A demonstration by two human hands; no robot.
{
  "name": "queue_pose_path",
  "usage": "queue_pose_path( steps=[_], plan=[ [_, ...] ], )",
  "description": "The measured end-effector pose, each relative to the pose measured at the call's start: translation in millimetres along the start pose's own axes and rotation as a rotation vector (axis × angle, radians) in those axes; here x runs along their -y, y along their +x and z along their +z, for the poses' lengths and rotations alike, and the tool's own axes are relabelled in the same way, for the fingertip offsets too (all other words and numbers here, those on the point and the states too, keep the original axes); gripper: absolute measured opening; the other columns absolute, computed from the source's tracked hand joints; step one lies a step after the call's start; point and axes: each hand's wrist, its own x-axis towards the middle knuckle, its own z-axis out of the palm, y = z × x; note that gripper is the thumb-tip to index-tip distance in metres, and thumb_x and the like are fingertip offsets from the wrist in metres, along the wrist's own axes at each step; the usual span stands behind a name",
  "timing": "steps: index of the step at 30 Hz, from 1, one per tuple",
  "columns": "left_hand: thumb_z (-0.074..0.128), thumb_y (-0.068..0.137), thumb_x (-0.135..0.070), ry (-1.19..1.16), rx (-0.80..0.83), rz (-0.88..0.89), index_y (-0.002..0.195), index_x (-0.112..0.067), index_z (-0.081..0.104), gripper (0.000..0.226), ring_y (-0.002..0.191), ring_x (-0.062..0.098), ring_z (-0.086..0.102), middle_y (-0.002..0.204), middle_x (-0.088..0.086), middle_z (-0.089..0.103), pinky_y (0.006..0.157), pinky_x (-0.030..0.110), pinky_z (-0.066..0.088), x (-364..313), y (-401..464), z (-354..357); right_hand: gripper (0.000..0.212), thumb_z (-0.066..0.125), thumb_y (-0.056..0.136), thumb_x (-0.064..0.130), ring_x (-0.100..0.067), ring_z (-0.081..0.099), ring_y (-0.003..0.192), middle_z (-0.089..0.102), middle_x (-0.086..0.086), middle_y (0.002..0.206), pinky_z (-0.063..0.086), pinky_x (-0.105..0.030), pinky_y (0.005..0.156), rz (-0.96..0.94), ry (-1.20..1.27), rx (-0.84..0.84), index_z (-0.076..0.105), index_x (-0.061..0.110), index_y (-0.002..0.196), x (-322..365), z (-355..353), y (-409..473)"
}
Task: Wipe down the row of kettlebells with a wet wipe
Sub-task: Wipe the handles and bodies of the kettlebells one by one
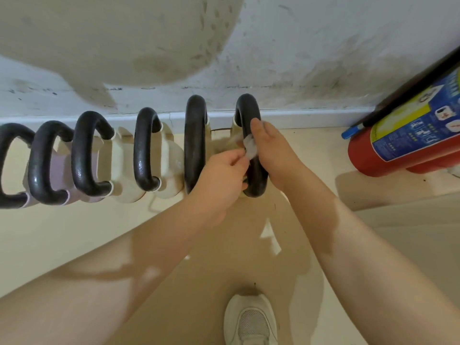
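Several kettlebells stand in a row along the wall, each with a black handle and a pale body. The rightmost kettlebell [249, 110] has both hands on its handle. My right hand [271, 150] presses a crumpled white wet wipe [250, 148] against the handle's middle. My left hand [221, 175] pinches the wipe's left edge with thumb and fingers. The neighbouring kettlebell [195, 135] stands just left of my left hand. Most of the rightmost kettlebell's body is hidden behind my hands.
A red fire extinguisher [403, 145] with a blue and yellow label lies on the floor at the right, against the wall. A white baseboard [311, 118] runs behind the row. My white shoe [250, 319] stands on the beige floor below my arms.
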Motion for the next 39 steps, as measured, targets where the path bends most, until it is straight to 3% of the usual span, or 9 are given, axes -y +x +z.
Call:
queue_pose_path(
  steps=[4, 10, 15, 22, 25, 28, 32, 36, 39],
  plan=[
    [0.040, 0.098, -0.022, 0.048, -0.001, 0.010, 0.124, -0.018, 0.056, 0.031, 0.092, 0.000, 0.060, 0.098, -0.011, 0.064, 0.079, 0.015, 0.049, -1, 3, -2, 0.037, 0.035, 0.100, 0.034, -0.024, 0.063, 0.086, 0.066, -0.011, 0.091, 0.050, -0.041, 0.092, 0.041, 0.017, 0.044, 0.060, 0.008, 0.099, 4, -7, -7],
    [0.042, 0.095, -0.037, -0.024, -0.025, -0.047, 0.081, -0.033, 0.061, 0.024, 0.088, 0.002, 0.064, 0.085, -0.010, 0.068, 0.079, 0.020, 0.052, -3, 3, -2, 0.036, 0.041, 0.098, 0.037, -0.022, 0.063, 0.083, 0.066, -0.009, 0.086, 0.050, -0.038, 0.089, 0.150, 0.121, -0.008, 0.062, 0.012, 0.084, 11, 0, -6],
    [0.035, 0.096, -0.040, -0.118, -0.036, -0.122, 0.098, -0.021, 0.063, 0.034, 0.089, 0.008, 0.064, 0.089, -0.005, 0.067, 0.082, 0.023, 0.051, -7, 6, -5, 0.037, 0.050, 0.093, 0.037, -0.021, 0.064, 0.076, 0.069, -0.009, 0.086, 0.052, -0.032, 0.079, 0.193, 0.135, -0.113, 0.065, 0.003, 0.098, 29, 8, 17],
    [0.034, 0.094, -0.048, -0.346, -0.115, -0.217, 0.094, -0.015, 0.061, 0.043, 0.091, 0.014, 0.065, 0.090, -0.001, 0.066, 0.090, 0.030, 0.050, -13, 2, 1, 0.055, 0.059, 0.088, 0.030, -0.004, 0.062, 0.085, 0.056, 0.014, 0.093, 0.053, -0.018, 0.072, 0.007, 0.040, -0.182, 0.033, 0.018, 0.135, -23, 18, -30],
    [0.034, 0.093, -0.051, -0.212, -0.069, -0.243, 0.096, -0.019, 0.059, 0.041, 0.092, 0.010, 0.062, 0.092, 0.000, 0.067, 0.090, 0.027, 0.045, -7, 1, 3, 0.054, 0.070, 0.079, 0.026, -0.004, 0.065, 0.087, 0.060, 0.011, 0.099, 0.057, -0.032, 0.082, -0.012, 0.148, -0.248, 0.042, 0.024, 0.124, -48, 27, -38],
    [0.030, 0.095, -0.048, -0.063, 0.004, -0.190, 0.090, -0.026, 0.062, 0.039, 0.084, -0.002, 0.055, 0.090, -0.009, 0.064, 0.075, 0.016, 0.038, -8, 1, 2, 0.054, 0.075, 0.075, 0.021, 0.003, 0.063, 0.082, 0.062, 0.006, 0.099, 0.056, -0.024, 0.081, -0.042, 0.162, -0.273, 0.047, 0.015, 0.121, -63, 31, -40],
    [0.025, 0.094, -0.053, 0.021, 0.013, -0.150, 0.082, -0.027, 0.059, 0.045, 0.083, -0.005, 0.052, 0.086, -0.014, 0.062, 0.096, 0.023, 0.032, -10, 6, -5, 0.051, 0.078, 0.072, 0.025, -0.013, 0.061, 0.094, 0.060, -0.004, 0.102, 0.054, -0.035, 0.085, -0.054, 0.014, -0.318, 0.048, 0.029, 0.113, -80, 38, -44],
    [0.020, 0.093, -0.055, 0.044, -0.001, -0.134, 0.091, -0.027, 0.060, 0.049, 0.068, -0.011, 0.044, 0.082, -0.017, 0.059, 0.078, 0.012, 0.028, -8, 7, -4, 0.060, 0.076, 0.070, 0.034, -0.020, 0.051, 0.115, 0.050, -0.012, 0.127, 0.044, -0.039, 0.097, -0.020, -0.024, -0.282, 0.045, 0.026, 0.120, -88, 43, -42],
    [0.016, 0.093, -0.057, 0.048, 0.020, -0.143, 0.096, -0.025, 0.063, 0.056, 0.062, -0.011, 0.049, 0.079, -0.016, 0.060, 0.060, 0.003, 0.037, -8, 6, -3, 0.050, 0.072, 0.077, 0.027, -0.005, 0.061, 0.101, 0.060, 0.001, 0.110, 0.051, -0.030, 0.088, -0.053, 0.081, -0.285, 0.046, 0.027, 0.119, -82, 41, -46]
  ],
)
